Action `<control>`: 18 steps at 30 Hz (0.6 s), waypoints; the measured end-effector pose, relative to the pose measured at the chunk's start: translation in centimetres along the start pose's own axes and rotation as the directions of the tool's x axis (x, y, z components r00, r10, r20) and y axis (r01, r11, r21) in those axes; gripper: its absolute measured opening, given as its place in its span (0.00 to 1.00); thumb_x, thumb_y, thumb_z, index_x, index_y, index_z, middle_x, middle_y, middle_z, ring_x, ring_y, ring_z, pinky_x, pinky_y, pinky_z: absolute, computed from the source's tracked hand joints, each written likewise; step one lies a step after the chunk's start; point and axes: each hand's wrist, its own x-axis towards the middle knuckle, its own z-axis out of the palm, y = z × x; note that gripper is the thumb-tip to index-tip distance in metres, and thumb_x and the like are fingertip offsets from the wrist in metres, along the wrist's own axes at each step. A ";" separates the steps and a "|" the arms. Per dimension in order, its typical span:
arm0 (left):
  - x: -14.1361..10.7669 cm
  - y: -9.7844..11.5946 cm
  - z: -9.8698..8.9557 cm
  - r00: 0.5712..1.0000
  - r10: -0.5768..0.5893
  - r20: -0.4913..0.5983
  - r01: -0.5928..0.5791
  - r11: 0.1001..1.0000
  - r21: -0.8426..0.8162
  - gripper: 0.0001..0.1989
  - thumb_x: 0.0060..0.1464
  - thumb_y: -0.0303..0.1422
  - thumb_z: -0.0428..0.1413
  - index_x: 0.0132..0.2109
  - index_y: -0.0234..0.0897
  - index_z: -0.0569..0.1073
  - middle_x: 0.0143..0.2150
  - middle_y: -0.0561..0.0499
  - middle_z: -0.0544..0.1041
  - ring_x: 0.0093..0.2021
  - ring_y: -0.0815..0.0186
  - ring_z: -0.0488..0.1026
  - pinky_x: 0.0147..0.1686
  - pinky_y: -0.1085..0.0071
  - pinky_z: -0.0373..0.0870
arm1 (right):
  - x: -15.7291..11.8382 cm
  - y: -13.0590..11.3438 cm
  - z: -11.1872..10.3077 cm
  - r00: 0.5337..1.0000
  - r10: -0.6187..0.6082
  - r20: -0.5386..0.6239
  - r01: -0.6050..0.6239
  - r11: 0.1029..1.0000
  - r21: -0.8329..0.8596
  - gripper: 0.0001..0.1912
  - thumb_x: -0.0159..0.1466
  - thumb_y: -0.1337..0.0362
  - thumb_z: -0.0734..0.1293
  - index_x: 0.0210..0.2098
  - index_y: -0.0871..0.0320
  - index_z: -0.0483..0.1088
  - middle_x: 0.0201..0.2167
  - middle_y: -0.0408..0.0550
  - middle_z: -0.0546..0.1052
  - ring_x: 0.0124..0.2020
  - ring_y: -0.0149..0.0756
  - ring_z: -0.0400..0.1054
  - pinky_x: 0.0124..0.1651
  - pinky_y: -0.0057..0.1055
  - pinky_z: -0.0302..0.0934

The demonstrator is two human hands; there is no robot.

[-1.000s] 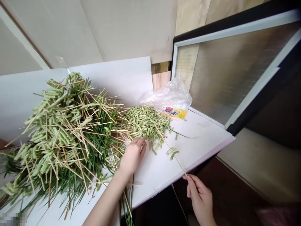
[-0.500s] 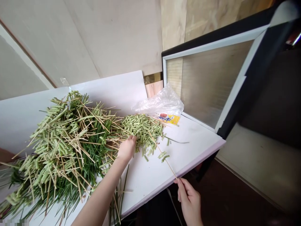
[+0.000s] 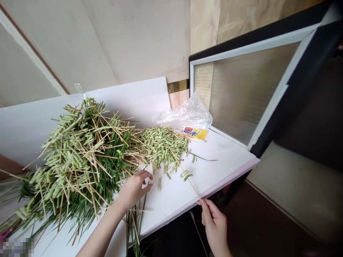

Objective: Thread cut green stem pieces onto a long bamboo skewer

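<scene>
My right hand pinches the lower end of a thin wooden skewer, which slants up and left over the white table. Two or three short green bean pieces are threaded partway along it. Its far tip overlaps a loose heap of cut green bean pieces. My left hand hovers just in front of that heap, thumb and fingers apart. Right of its fingertips is a single blurred bean piece, apart from the hand.
To the left rises a big pile of filled bean skewers mixed with long green stalks. A clear plastic bag and a yellow packet lie behind the heap. A framed panel stands at the right; the table edge runs in front.
My left hand has drawn back from the heap toward me, its fingers parting, and a bean piece now shows beside it. My right hand keeps the skewer almost in place. The view shifted slightly.
</scene>
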 end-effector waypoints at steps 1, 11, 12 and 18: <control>-0.5 -0.3 0.2 1.000 -0.026 -0.007 0.026 1.000 -0.003 0.07 0.56 0.31 0.55 0.42 0.41 0.76 0.42 0.49 0.78 0.33 0.62 0.76 0.35 0.69 0.68 | -0.1 0.0 0.0 1.000 0.004 0.005 -0.004 1.000 -0.004 0.23 0.65 0.46 0.66 0.32 0.62 0.78 0.13 0.37 0.61 0.14 0.28 0.56 0.19 0.24 0.55; -0.6 0.7 1.6 0.994 -0.108 -0.025 0.111 0.982 0.152 0.07 0.57 0.33 0.58 0.43 0.40 0.77 0.42 0.45 0.80 0.44 0.54 0.76 0.43 0.64 0.68 | -0.1 0.4 0.0 1.000 0.000 -0.003 0.000 0.999 -0.036 0.24 0.65 0.45 0.66 0.33 0.62 0.79 0.14 0.37 0.62 0.15 0.28 0.57 0.20 0.24 0.57; -0.5 0.8 1.8 0.995 -0.097 -0.014 0.098 0.982 0.160 0.07 0.56 0.32 0.58 0.43 0.40 0.77 0.41 0.45 0.80 0.44 0.54 0.76 0.45 0.63 0.68 | -0.1 0.3 0.0 1.000 -0.004 -0.004 0.004 0.999 -0.036 0.24 0.65 0.46 0.66 0.33 0.62 0.79 0.14 0.37 0.62 0.15 0.28 0.57 0.20 0.24 0.57; -0.1 0.7 1.9 0.996 -0.084 -0.029 0.086 0.991 0.103 0.06 0.53 0.26 0.56 0.38 0.39 0.76 0.38 0.46 0.80 0.41 0.57 0.75 0.45 0.62 0.66 | -0.1 0.3 0.1 1.000 -0.007 -0.012 0.007 1.000 -0.015 0.24 0.64 0.44 0.67 0.32 0.62 0.79 0.14 0.38 0.63 0.14 0.28 0.57 0.17 0.24 0.57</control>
